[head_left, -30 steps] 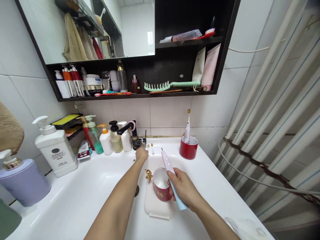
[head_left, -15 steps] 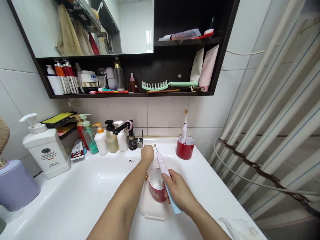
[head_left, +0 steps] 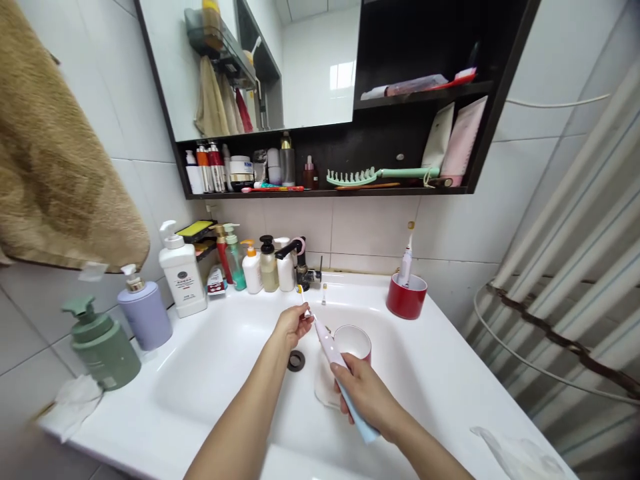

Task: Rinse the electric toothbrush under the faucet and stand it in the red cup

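My right hand (head_left: 364,385) is wrapped round an electric toothbrush handle (head_left: 327,343), pale pink at the top and light blue at its base. Between the fingertips of my left hand (head_left: 291,325) is a small toothbrush head (head_left: 301,293), its yellowish bristles pointing up. Its lower end is close to the metal tip of the handle; I cannot tell whether they touch. Another small brush head (head_left: 324,295) stands on the sink's back ledge. Below my hands, a red cup with a white inside (head_left: 353,340) sits in the basin on a whitish, partly hidden object (head_left: 325,393).
A black faucet (head_left: 301,263) rises behind the basin (head_left: 220,360). On the right ledge, a red cup (head_left: 407,300) holds another electric toothbrush (head_left: 406,263). Several pump bottles line the left and back, including a purple one (head_left: 146,317). A dark shelf (head_left: 280,195) hangs above.
My left hand has drawn back from the rear ledge with a brush head, bringing it to the handle's tip. My right hand still grips the handle. The view has shifted left.
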Demonstrator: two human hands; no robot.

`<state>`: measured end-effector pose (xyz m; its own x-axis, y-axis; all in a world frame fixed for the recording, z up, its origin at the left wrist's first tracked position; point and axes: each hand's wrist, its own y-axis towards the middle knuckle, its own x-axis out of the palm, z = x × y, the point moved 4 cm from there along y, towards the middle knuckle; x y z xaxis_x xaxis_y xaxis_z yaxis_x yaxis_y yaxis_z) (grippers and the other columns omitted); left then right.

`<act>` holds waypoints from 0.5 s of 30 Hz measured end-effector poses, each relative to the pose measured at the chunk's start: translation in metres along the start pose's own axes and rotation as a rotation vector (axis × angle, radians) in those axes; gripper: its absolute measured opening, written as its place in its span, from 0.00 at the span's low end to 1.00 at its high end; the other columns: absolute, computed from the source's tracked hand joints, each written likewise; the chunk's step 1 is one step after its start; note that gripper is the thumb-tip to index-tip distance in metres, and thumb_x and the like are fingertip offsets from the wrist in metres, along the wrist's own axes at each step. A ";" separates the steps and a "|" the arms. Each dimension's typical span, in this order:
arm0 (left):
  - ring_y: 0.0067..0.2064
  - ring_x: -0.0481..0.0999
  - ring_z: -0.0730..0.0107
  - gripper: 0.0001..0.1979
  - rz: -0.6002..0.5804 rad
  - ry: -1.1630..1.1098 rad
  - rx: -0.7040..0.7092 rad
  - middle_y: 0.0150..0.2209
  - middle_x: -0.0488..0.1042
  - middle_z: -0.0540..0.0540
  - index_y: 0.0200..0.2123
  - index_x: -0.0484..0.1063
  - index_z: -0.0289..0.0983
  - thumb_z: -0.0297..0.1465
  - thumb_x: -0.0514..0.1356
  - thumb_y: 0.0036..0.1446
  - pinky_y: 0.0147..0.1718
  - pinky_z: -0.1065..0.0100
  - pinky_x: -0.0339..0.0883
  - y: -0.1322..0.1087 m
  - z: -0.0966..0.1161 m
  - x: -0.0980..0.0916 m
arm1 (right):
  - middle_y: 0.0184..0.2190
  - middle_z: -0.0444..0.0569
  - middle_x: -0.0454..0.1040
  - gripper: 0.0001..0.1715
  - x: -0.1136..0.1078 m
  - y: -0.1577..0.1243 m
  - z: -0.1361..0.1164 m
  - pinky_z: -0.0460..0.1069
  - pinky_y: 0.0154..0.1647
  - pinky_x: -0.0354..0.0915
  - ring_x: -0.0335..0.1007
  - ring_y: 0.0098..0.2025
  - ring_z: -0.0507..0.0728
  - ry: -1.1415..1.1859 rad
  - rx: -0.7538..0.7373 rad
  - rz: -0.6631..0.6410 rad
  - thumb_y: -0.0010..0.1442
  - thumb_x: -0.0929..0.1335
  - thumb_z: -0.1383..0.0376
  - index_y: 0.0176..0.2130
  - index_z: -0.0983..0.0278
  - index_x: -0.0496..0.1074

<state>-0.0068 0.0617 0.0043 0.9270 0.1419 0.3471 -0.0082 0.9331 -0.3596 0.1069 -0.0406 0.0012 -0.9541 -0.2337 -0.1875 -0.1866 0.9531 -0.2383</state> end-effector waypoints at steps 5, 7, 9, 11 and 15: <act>0.15 0.61 0.84 0.07 -0.033 -0.234 -0.023 0.14 0.61 0.52 0.18 0.60 0.32 0.27 0.54 0.44 0.15 0.81 0.58 0.001 -0.010 -0.007 | 0.20 0.41 0.59 0.11 0.011 -0.002 0.005 0.41 0.10 0.54 0.55 0.13 0.44 0.017 0.008 -0.059 0.50 0.55 0.58 0.29 0.64 0.55; 0.14 0.61 0.84 0.07 -0.047 -0.284 -0.025 0.13 0.60 0.52 0.18 0.60 0.32 0.26 0.55 0.44 0.16 0.81 0.59 0.004 -0.013 -0.006 | 0.21 0.41 0.59 0.11 0.013 0.001 0.007 0.41 0.10 0.54 0.56 0.13 0.45 -0.005 0.001 -0.063 0.49 0.55 0.58 0.29 0.64 0.55; 0.15 0.61 0.84 0.06 -0.047 -0.289 -0.026 0.13 0.60 0.52 0.19 0.60 0.32 0.25 0.55 0.44 0.15 0.81 0.59 0.006 -0.014 -0.004 | 0.20 0.41 0.59 0.11 0.013 0.003 0.008 0.41 0.10 0.54 0.56 0.13 0.45 -0.019 -0.003 -0.070 0.50 0.55 0.59 0.28 0.64 0.55; 0.14 0.60 0.84 0.06 -0.048 -0.297 -0.022 0.13 0.60 0.52 0.19 0.60 0.32 0.25 0.55 0.44 0.15 0.81 0.59 0.007 -0.015 -0.003 | 0.21 0.41 0.59 0.11 0.013 0.004 0.009 0.41 0.10 0.54 0.56 0.13 0.45 -0.020 -0.006 -0.072 0.50 0.54 0.59 0.29 0.64 0.56; 0.15 0.60 0.84 0.06 -0.078 -0.285 -0.008 0.13 0.60 0.52 0.19 0.60 0.32 0.25 0.54 0.44 0.15 0.81 0.58 0.005 -0.016 0.001 | 0.21 0.41 0.59 0.12 0.012 0.004 0.010 0.41 0.10 0.54 0.56 0.13 0.44 -0.021 -0.005 -0.061 0.50 0.54 0.58 0.31 0.64 0.56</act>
<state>0.0002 0.0613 -0.0107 0.7818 0.1587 0.6030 0.0628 0.9421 -0.3294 0.0968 -0.0414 -0.0114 -0.9357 -0.2955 -0.1926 -0.2458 0.9379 -0.2449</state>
